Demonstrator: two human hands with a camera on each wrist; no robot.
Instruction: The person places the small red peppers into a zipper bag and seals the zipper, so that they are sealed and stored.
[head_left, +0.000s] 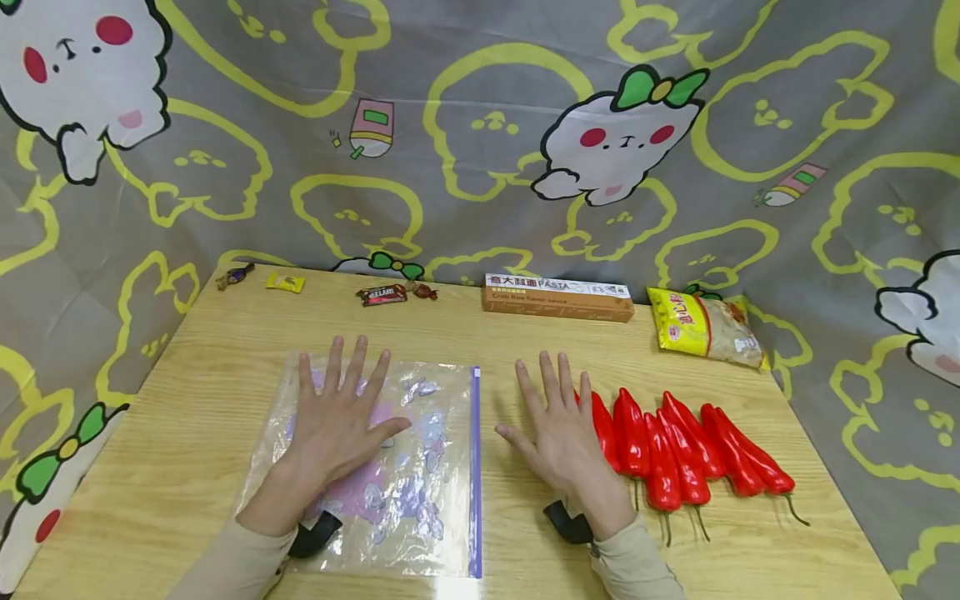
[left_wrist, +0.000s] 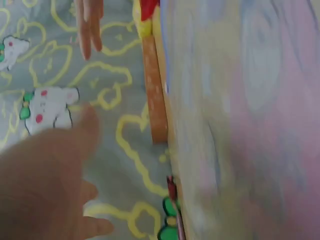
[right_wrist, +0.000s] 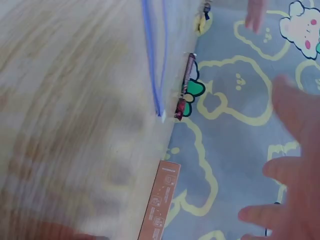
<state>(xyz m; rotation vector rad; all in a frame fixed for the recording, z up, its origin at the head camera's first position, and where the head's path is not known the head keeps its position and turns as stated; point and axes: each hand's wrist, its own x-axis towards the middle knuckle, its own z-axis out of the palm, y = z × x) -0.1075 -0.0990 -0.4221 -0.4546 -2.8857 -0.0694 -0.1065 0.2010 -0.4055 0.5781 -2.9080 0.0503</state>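
My left hand (head_left: 337, 421) is spread with straight fingers above a clear zip bag (head_left: 420, 500), which has pink and blue printed figures and a purple slider strip along its right edge. Fingers spread too, my right hand (head_left: 558, 429) hovers over the wood just right of the bag and holds nothing. Several glossy red peppers (head_left: 663, 467) with green stems lie in a row beside it, one partly hidden behind its fingers. In the left wrist view, the left hand (left_wrist: 45, 180) shows up blurred beside the bag (left_wrist: 240, 125); the right wrist view has the right hand (right_wrist: 295, 165) at its edge.
Along the back of the wooden table (head_left: 187, 400) lie wrapped candies, among them a yellow one (head_left: 285, 282) and a dark red bar (head_left: 382, 295). Farther right are a pasta box (head_left: 557, 300) and a yellow food packet (head_left: 705, 327). A patterned grey cloth (head_left: 480, 125) hangs behind.
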